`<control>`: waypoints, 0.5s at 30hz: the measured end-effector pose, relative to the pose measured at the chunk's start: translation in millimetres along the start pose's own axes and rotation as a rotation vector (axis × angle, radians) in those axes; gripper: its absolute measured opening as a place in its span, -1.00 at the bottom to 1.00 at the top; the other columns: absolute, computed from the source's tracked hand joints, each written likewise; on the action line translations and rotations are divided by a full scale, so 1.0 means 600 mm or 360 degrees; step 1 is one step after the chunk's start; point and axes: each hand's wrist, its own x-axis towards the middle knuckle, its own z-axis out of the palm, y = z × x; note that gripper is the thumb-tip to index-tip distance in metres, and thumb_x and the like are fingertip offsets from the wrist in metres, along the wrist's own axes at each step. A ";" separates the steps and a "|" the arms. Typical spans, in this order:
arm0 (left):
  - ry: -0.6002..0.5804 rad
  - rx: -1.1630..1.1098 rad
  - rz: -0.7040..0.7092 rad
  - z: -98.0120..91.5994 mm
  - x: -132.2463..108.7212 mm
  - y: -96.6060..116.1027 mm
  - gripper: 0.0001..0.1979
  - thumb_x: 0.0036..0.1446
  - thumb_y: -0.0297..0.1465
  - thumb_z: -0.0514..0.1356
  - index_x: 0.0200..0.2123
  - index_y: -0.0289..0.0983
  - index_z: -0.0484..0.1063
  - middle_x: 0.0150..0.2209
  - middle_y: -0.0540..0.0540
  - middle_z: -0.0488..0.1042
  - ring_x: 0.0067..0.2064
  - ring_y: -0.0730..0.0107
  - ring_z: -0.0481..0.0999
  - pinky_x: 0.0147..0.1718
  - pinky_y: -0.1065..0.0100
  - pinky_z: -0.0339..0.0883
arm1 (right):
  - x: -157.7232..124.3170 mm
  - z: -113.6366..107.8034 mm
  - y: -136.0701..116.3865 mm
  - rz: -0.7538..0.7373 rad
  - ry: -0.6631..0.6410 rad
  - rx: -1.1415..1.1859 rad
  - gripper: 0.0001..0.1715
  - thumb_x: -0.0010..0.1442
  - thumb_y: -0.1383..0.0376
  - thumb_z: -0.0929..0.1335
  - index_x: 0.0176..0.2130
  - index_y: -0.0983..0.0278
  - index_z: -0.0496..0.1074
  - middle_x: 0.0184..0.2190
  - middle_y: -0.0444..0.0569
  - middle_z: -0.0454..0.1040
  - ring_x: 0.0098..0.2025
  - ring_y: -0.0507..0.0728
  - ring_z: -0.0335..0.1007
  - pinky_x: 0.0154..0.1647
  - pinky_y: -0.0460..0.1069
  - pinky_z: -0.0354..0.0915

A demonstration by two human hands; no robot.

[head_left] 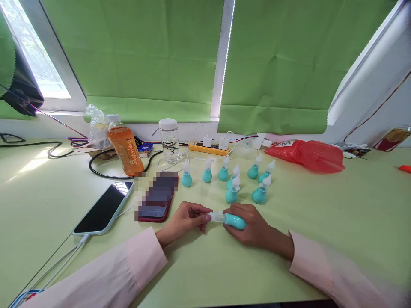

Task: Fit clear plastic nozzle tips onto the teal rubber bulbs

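Right hand [253, 224] grasps teal bulb [236, 221]; left hand [186, 218] pinches its clear tip [215, 217]. Upright bulbs [231, 193] beyond hands.

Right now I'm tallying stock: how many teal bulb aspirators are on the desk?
9. One bulb lies held between left hand and right hand; standing bulbs behind them: three in a row at left, two mid, three at right. None seems hidden.

Print on the orange bottle [126, 145] is too small to read.
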 end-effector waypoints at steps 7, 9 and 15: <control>0.0059 0.0257 0.0080 0.005 -0.005 0.003 -0.72 -0.11 -0.31 0.21 -0.36 -0.42 0.43 -0.61 -0.02 0.37 -0.57 0.53 0.32 -0.55 0.46 0.23 | 0.006 -0.010 -0.008 0.0174 -0.0168 0.0204 -0.90 -0.09 0.37 0.30 -0.44 0.30 0.36 -0.59 -0.11 0.36 -0.54 0.01 0.25 -0.51 -0.09 0.15; 0.0080 0.0284 0.0100 0.007 -0.007 0.005 -0.73 -0.12 -0.31 0.21 -0.37 -0.41 0.43 -0.59 -0.04 0.41 -0.55 0.50 0.36 -0.51 0.44 0.26 | 0.007 -0.009 -0.009 0.0240 -0.0187 0.0266 -0.92 -0.11 0.36 0.31 -0.46 0.30 0.36 -0.59 -0.13 0.37 -0.54 0.01 0.26 -0.49 -0.09 0.17; 0.0102 0.0090 -0.0020 0.010 -0.010 0.010 -0.66 -0.17 -0.28 0.24 -0.34 -0.42 0.45 -0.49 -0.15 0.51 -0.41 0.31 0.48 -0.36 0.30 0.36 | 0.000 0.001 -0.009 0.0411 -0.0127 0.0425 -0.93 -0.11 0.30 0.34 -0.51 0.28 0.38 -0.58 -0.14 0.39 -0.52 0.02 0.30 -0.55 -0.13 0.20</control>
